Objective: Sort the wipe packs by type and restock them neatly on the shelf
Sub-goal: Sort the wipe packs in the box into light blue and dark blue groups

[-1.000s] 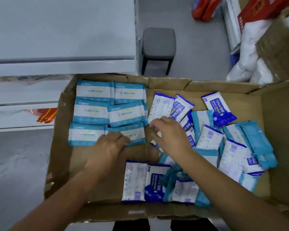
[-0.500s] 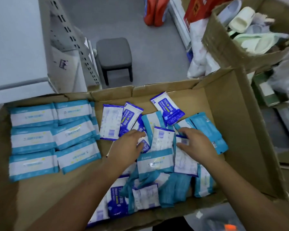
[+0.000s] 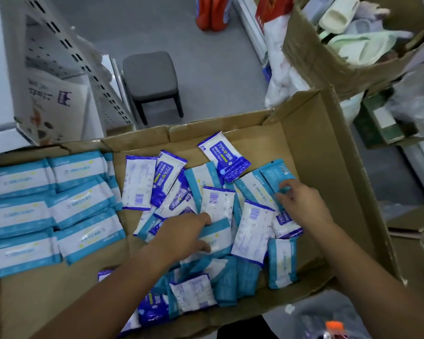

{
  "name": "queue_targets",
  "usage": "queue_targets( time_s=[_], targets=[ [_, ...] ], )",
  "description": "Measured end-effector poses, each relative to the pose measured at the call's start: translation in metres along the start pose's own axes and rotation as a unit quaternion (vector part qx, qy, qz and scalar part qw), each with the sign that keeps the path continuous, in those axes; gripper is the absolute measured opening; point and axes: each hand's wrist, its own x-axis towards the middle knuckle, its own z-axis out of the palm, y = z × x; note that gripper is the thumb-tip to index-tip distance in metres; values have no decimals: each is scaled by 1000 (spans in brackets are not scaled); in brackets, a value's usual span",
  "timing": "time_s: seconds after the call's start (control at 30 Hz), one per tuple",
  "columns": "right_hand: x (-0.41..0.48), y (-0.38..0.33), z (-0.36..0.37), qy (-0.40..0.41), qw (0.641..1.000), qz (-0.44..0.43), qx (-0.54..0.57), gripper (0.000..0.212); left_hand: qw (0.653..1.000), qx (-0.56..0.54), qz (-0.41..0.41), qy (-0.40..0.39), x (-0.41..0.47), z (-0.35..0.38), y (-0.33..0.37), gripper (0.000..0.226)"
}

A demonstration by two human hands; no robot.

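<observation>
An open cardboard box holds the wipe packs. At its left, teal-and-white packs lie in neat rows. A mixed heap of teal packs and dark-blue alcohol wipe packs fills the middle and right. My left hand lies on the heap, thumb and fingers around a teal-and-white pack. Farther right, my right hand pinches the near edge of a solid teal pack close to the box's right wall.
A grey stool stands on the floor behind the box. A white perforated shelf unit is at the back left. A carton of slippers sits at the upper right, orange bottles at the top.
My left hand left the sorted teal rows and moved right onto the heap. My right hand shifted right to the solid teal pack. The view swung to the right.
</observation>
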Motion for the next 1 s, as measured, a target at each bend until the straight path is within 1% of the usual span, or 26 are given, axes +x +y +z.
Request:
queue_targets(
  time_s=[0.03,0.1,0.17,0.23,0.3,0.33,0.37,0.43,0.53,0.6,0.67,0.73,0.8,0.83,0.9,0.93,0.97,1.0],
  targets=[
    [2,4,0,25,1000,0,-13,42,1000,-28,-4,-4,-2,3,-3,52],
    [5,3,-3,38,998,9,-45,59,996,-89,2,7,-5,1,-12,36],
    [11,2,-6,18,997,30,-68,66,991,-130,15,25,-10,-5,-22,21],
    [18,2,-11,-3,996,50,-78,74,985,-163,16,45,-17,-11,-33,20],
    [25,2,-19,-24,997,60,-43,84,977,-205,3,58,-26,-16,-44,18],
    [26,1,-23,-36,997,66,-11,84,972,-226,-1,65,-31,-18,-50,16],
    [26,1,-26,-48,996,75,22,80,967,-243,-4,73,-36,-20,-55,15],
    [24,0,-26,-58,990,90,93,62,957,-275,-8,89,-45,-24,-65,12],
    [18,-4,-23,-36,982,86,162,40,944,-314,-19,102,-57,-26,-78,9],
    [12,-11,-25,-47,974,96,202,35,936,-332,-28,110,-63,-25,-87,10],
    [5,-17,-27,-73,969,92,216,32,929,-345,-32,127,-69,-24,-93,12],
    [0,-24,-30,-63,974,64,210,26,924,-351,-31,149,-75,-23,-96,16],
    [-6,-35,-33,-48,971,38,230,15,918,-362,-33,160,-79,-22,-100,17],
    [-7,-41,-33,-68,966,34,249,17,916,-366,-34,160,-81,-22,-101,17],
    [-10,-57,-35,-166,939,53,296,29,917,-365,-32,159,-83,-21,-105,16],
    [-10,-64,-35,-215,926,60,303,31,918,-364,-32,158,-84,-21,-106,16],
    [-7,-68,-34,-243,928,53,277,32,917,-365,-33,157,-85,-21,-107,16],
    [-6,-72,-33,-249,940,37,232,35,915,-369,-35,157,-86,-22,-108,16]
  ],
)
